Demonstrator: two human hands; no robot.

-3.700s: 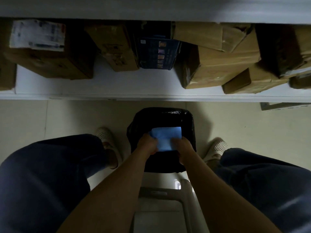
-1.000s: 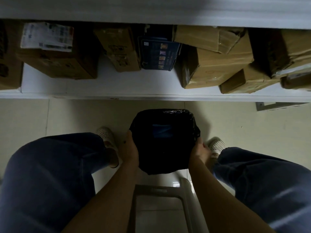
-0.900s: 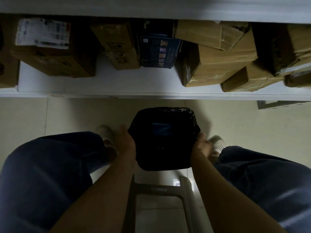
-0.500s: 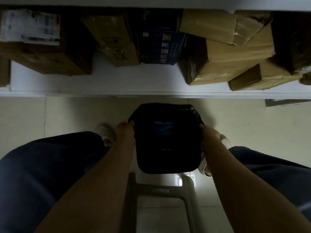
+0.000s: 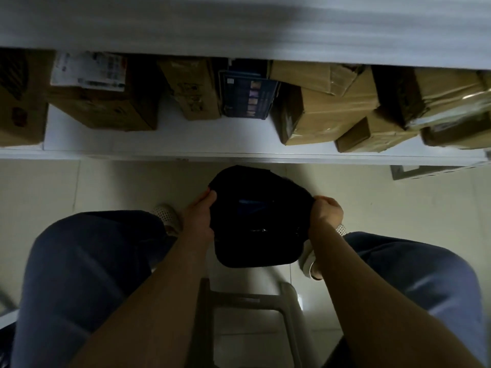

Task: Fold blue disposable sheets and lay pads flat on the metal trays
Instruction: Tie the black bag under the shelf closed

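Observation:
A black bin lined with a black plastic bag (image 5: pixel 255 240) stands on the floor between my feet. Deep inside it lies a folded blue sheet (image 5: pixel 253 201), only a dim strip of which shows. My left hand (image 5: pixel 199 216) grips the bag's rim on the left side. My right hand (image 5: pixel 325 212) is curled round the rim on the right. The bag's top edge is pulled up and bunched between both hands. No metal tray is in view.
A low white shelf (image 5: pixel 186 142) runs across ahead, packed with cardboard boxes (image 5: pixel 329 115) and a dark blue box (image 5: pixel 248 98). A grey plastic stool (image 5: pixel 247 312) is under me. My knees flank the bin on a pale tiled floor (image 5: pixel 398 208).
The blue sheet went from my hands down into the bin. My hands then moved from the bin's sides up to the bag's rim and gathered it.

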